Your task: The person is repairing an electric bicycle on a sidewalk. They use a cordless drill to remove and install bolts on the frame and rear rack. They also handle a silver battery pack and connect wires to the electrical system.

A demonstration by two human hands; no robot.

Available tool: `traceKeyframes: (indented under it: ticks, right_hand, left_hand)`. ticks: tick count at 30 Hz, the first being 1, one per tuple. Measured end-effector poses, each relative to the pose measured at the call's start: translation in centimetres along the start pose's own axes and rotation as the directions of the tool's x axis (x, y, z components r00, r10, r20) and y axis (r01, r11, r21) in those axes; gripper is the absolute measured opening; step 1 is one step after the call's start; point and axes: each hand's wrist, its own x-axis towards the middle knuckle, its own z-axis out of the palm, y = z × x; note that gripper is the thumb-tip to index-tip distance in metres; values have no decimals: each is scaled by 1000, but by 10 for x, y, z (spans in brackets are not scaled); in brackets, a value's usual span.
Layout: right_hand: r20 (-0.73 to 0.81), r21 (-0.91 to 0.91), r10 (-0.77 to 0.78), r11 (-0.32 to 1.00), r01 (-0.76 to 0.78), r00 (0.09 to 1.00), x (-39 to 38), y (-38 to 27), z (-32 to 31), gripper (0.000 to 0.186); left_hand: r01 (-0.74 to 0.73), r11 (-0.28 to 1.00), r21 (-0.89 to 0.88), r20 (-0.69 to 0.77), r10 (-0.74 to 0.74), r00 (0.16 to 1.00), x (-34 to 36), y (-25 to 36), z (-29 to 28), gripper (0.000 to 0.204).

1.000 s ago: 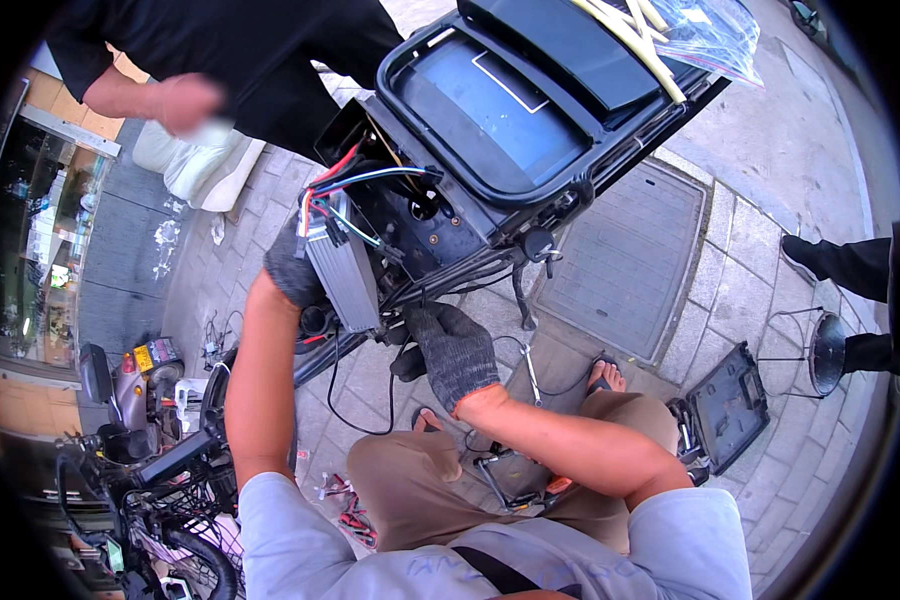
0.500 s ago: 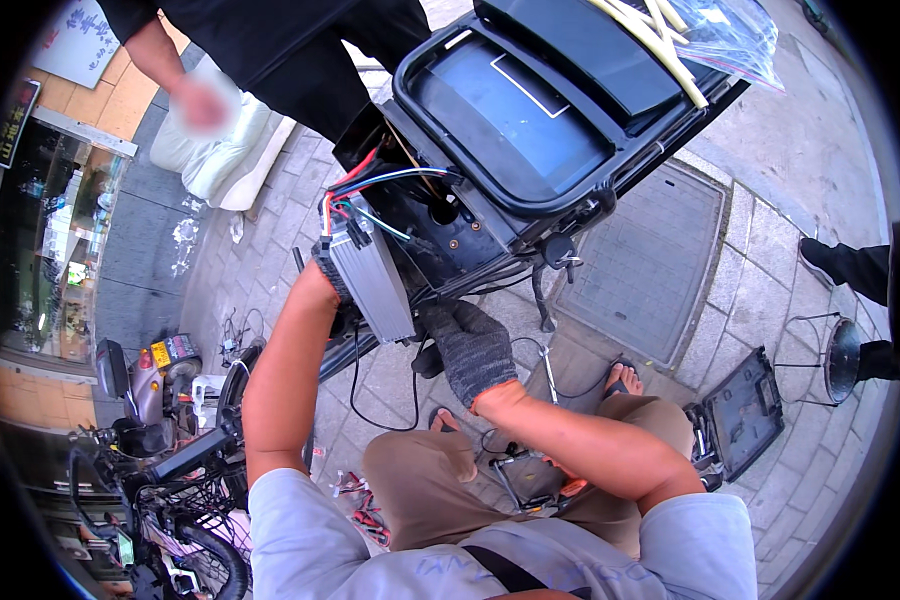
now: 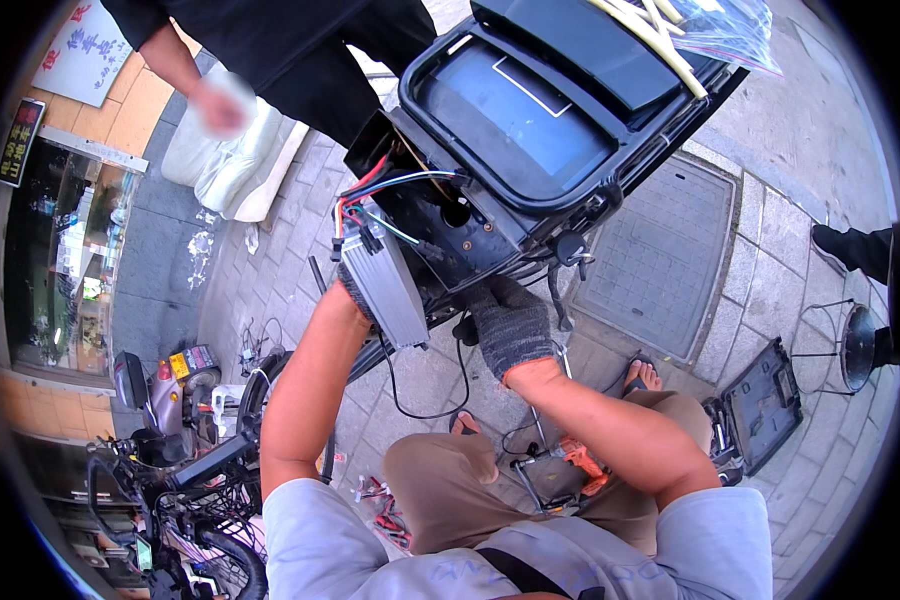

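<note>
A silver finned metal controller box [image 3: 392, 298] stands tilted beside the open black compartment [image 3: 440, 235] of an electric bike. My left hand [image 3: 354, 290], in a dark grey knit glove, is closed round the box's left side, its fingers mostly hidden behind it. Red, black, white, blue and green wires [image 3: 355, 200] run from the top of the box into the compartment. My right hand [image 3: 513, 328], gloved alike, reaches up against the underside of the bike frame. Its fingertips are hidden there. A thin black cable [image 3: 395, 405] loops down between my hands.
A person in dark clothes [image 3: 270, 60] stands across the bike. Pale tubes [image 3: 660, 45] and a plastic bag lie on the rack. An orange power drill [image 3: 582, 462] and an open tool case [image 3: 760, 410] are near my feet. Another bike [image 3: 170, 480] stands at left.
The view has shifted slightly, moving the scene right and down. My right hand has moved right along the frame, its fingers now further under it. My left hand keeps hold of the controller box.
</note>
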Motion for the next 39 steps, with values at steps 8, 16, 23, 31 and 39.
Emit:
traceKeyframes:
  ticks: [8, 16, 23, 31, 39]
  right_hand:
    - [56, -274, -291, 915, 295, 955, 19, 2, -21, 26]
    - [356, -748, -481, 367, 553, 801, 25, -34, -42, 21]
    - [219, -85, 171, 984, -156, 961, 26, -73, -41, 20]
    - [166, 31, 213, 975, -221, 963, 28, -65, -45, 17]
    - [81, 172, 120, 976, -132, 989, 27, -59, -41, 7]
  left_hand:
    - [0, 1000, -2, -27, 0, 1000, -2, 1, 11, 37]
    - [-25, 998, 50, 11, 25, 1000, -6, 3, -7, 43]
    - [-240, 754, 611, -41, 333, 942, -24, 25, -36, 30]
    - [-10, 790, 613, -388, 312, 867, -63, 52, 55, 57]
    - [-235, 362, 902, 59, 437, 898, -84, 42, 51, 67]
